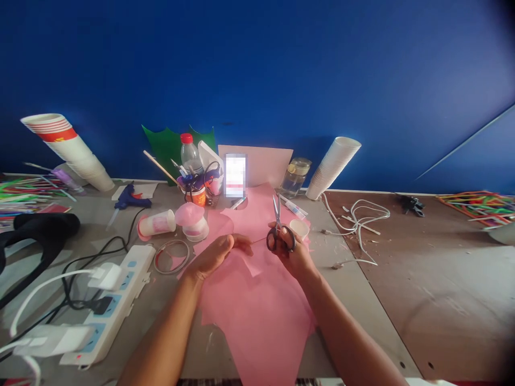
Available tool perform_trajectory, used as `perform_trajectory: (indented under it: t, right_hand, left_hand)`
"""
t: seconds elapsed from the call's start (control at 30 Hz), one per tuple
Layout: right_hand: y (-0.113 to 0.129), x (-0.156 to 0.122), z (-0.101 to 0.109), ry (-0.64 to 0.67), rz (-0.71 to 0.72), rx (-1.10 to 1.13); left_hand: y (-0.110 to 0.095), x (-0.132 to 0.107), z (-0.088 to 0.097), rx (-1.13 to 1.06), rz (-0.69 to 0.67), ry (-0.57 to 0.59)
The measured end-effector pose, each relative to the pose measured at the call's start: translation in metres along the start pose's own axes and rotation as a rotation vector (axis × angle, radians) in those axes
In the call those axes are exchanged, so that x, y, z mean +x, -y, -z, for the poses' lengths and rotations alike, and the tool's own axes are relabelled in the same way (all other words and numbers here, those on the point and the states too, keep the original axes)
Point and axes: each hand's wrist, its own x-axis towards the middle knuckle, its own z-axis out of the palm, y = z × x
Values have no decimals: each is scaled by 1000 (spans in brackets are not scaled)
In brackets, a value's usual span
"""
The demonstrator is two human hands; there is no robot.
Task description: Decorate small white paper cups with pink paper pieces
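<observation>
My right hand (295,252) is closed around the dark handles of a pair of scissors (277,220). The blades point up and away, slightly apart. To its left, my left hand (223,252) is curled over the pink paper (257,316), its fingertips turned toward the scissors. A thin pinkish edge (259,240), seemingly paper seen side-on, runs from the left fingertips to the right hand. My left palm hides how the fingers grip it. Beyond the right hand stands a paper cup (299,229) on the pink sheet.
A power strip (116,305) with chargers, a tape roll (171,256) and pink-wrapped cups (193,221) lie left. Behind are a lit phone (235,176), a glue gun (132,198), a water jar (295,177) and stacked cups (332,169). A white cable (362,230) lies right.
</observation>
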Motion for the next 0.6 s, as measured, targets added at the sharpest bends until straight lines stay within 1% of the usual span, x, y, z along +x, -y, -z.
perform_trajectory:
  t: [0.07, 0.13, 0.2, 0.23, 0.27, 0.33, 0.37, 0.4, 0.47, 0.53, 0.6]
  right_hand:
    - [-1, 0, -1, 13, 24, -11]
    - [-2, 0, -2, 12, 28, -40]
    - [-2, 0, -3, 1, 30, -77]
    - [-2, -1, -4, -1, 35, -90]
    - [-2, -1, -5, 0, 43, -105]
    - [-1, -3, -8, 8, 51, -147]
    - [-1, -4, -9, 13, 48, -175]
    - [-1, -5, -11, 15, 42, -206]
    - [0, -6, -14, 14, 33, -267]
    - [-2, -6, -16, 5, 28, -323]
    - [-6, -5, -15, 0, 29, -380]
  left_hand:
    - [0, 3, -2, -67, -61, -53]
    - [2, 7, -3, -155, -93, -101]
    - [6, 11, -3, -174, -123, -210]
    - [8, 13, -2, -115, -150, -300]
    - [10, 15, -2, -8, -186, -402]
    - [17, 19, 0, 355, -232, -538]
    - [21, 21, 0, 546, -244, -548]
    - [25, 22, 0, 730, -245, -529]
    - [33, 24, -1, 1062, -201, -508]
    - [38, 25, -2, 1265, -130, -466]
    - [42, 24, -3, 1366, -68, -429]
